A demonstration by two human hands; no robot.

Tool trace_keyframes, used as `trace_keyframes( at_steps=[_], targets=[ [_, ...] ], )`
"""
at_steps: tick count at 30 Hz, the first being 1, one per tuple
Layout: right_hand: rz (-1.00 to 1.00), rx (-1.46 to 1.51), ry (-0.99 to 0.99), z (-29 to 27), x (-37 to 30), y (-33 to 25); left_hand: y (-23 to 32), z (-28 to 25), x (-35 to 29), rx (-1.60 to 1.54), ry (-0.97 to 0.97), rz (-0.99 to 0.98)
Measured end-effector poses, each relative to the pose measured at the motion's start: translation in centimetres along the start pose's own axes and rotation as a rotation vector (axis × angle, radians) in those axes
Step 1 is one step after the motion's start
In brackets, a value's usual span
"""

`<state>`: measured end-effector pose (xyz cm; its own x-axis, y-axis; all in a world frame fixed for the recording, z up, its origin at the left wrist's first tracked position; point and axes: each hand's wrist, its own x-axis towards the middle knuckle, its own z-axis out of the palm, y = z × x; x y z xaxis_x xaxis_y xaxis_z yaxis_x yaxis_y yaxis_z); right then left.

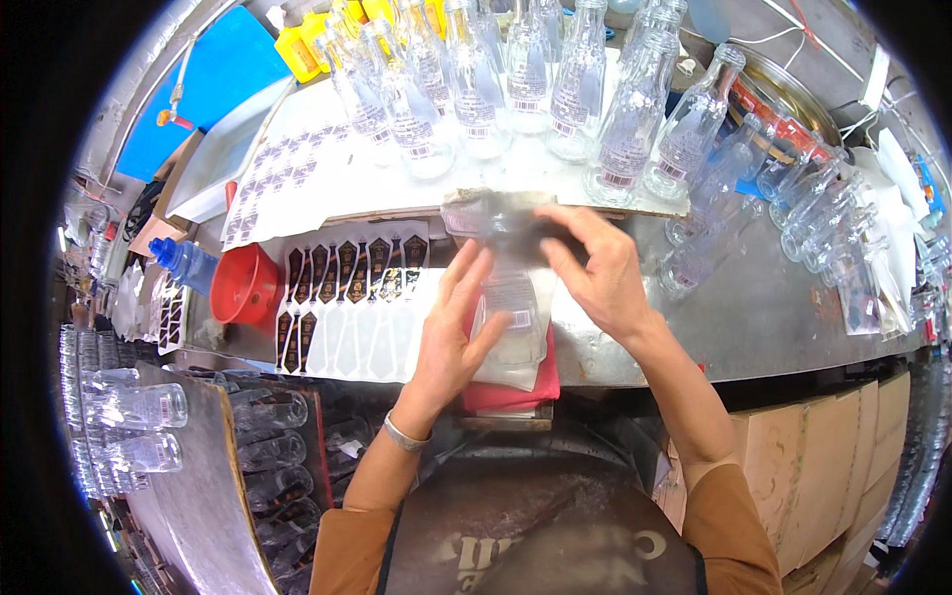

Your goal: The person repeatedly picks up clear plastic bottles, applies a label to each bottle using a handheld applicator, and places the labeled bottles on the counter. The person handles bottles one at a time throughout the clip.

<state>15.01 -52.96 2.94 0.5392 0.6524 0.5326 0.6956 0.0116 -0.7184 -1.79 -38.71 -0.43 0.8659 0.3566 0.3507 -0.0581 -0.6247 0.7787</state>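
Note:
A clear glass bottle with a printed back label lies in front of me on a folded pad, its neck pointing away. My left hand is at the bottle's left side with fingers stretched out and the thumb reaching over the glass. Beyond it, my right hand curls its finger and thumb around a dark, motion-blurred piece over the bottle's neck; its kind cannot be made out. To the left lies a label sheet with dark bottle-shaped labels in its upper row and mostly blank white shapes below.
Several labelled clear bottles stand on the white board behind, and more lie at the right. A red bucket, a blue-capped bottle and a sheet of small labels are at the left. Cardboard boxes stand below right.

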Motion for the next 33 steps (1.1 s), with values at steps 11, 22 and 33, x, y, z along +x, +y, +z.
trace_keyframes(
  at_steps=[11, 22, 33],
  targets=[
    [-0.46, -0.341, -0.087, -0.1, -1.1, -4.4, -0.3, 1.2, -4.4, -0.09, 0.011, -0.059],
    [-0.481, -0.366, -0.172, 2.0, 3.6, -3.1, 0.0, 2.1, -5.3, -0.083, 0.047, -0.107],
    [-0.515, -0.203, -0.287, 1.4, 0.2, -3.5, -0.6, 1.4, -5.1, -0.207, -0.032, -0.126]
  ],
)
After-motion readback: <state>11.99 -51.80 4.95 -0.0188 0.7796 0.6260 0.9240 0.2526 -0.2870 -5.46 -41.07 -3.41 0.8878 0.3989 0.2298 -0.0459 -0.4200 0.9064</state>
